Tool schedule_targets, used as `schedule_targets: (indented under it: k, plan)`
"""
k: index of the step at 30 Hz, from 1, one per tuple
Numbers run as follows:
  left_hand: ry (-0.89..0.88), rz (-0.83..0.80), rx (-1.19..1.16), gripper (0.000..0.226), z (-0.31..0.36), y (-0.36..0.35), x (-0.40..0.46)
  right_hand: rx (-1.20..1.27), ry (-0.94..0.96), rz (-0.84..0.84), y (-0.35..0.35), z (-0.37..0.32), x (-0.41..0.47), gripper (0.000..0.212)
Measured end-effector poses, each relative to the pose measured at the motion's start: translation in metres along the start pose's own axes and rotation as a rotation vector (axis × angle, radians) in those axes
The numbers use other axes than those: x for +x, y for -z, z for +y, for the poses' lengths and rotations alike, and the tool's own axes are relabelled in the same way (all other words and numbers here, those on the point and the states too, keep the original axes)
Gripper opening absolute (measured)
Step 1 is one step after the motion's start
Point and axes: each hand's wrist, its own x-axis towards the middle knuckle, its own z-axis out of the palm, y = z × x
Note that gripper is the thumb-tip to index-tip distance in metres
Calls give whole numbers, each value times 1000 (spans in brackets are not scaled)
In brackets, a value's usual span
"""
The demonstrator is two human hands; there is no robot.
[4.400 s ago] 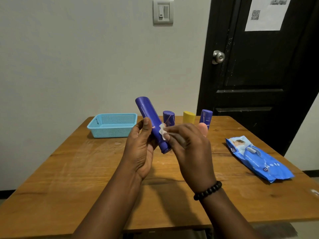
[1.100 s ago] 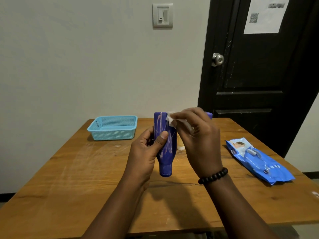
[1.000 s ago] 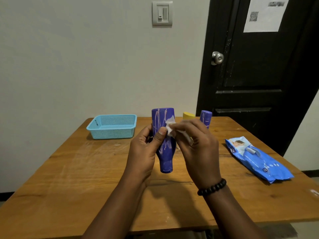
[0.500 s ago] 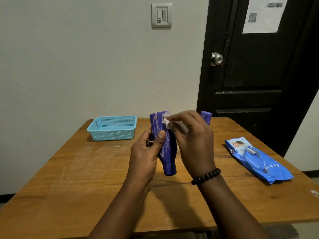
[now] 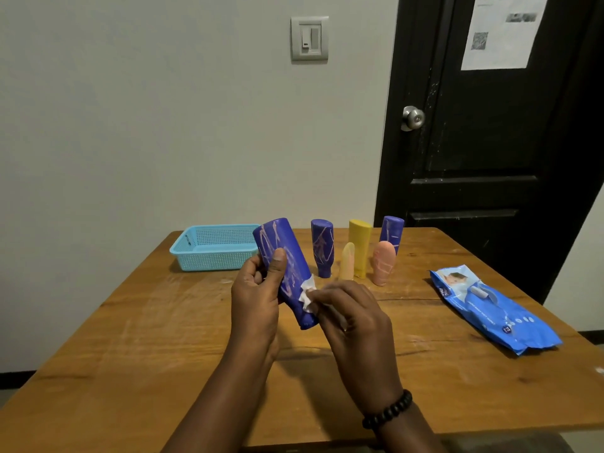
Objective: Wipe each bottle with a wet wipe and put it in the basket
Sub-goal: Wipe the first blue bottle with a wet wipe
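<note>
Purple bottle sits tilted, cap down, above the wooden table, gripped by the left hand. Right hand pinches a white wet wipe against its lower side; the blue basket sits behind.

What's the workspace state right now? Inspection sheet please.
Surface: wooden table, scuffed, pale smears.
Job's things: big blue bottle held cap-down, pink streaks; five bottles standing at the back; basket back left, nothing seen inside; wipe against the big blue bottle near its cap.
Clutter: wipes pack lying on the right.
Hands: left hand grips the big blue bottle; right hand pinches the wipe.
Cables: nothing seen.
Surroundings: grey wall, light switch, black door with paper sheet.
</note>
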Motion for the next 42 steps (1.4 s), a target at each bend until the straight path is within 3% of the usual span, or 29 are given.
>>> schedule_targets:
  k: [7, 12, 16, 23, 26, 29, 32, 37, 42]
  plan:
    - [31, 46, -11, 31, 6, -8, -2, 165, -215, 8, 1, -13, 2, 19]
    - [66, -100, -49, 17, 15, -6, -4, 209, -275, 68, 3, -19, 8, 19]
    - [134, -276, -134, 30, 23, -2, -6, 209, -259, 93, 9, -22, 14, 17]
    - [267, -512, -529, 36, 20, 10, -10, 252, -205, 79, 19, -26, 22, 22]
    - [233, -537, -547, 43, 20, 12, -9, 176, -162, 69, 22, -24, 26, 20]
    - [203, -559, -522, 72, 17, 13, -6, 124, -127, 69, 24, -22, 33, 17]
    - [207, -564, -469, 83, 17, 11, -6, 151, -92, 126, 28, -24, 50, 17]
    - [202, -637, -378, 71, 16, 7, -14, 65, 16, 226, 29, -30, 95, 16]
    - [197, -617, -368, 71, 17, 1, -16, 5, 63, 113, 26, -30, 94, 13]
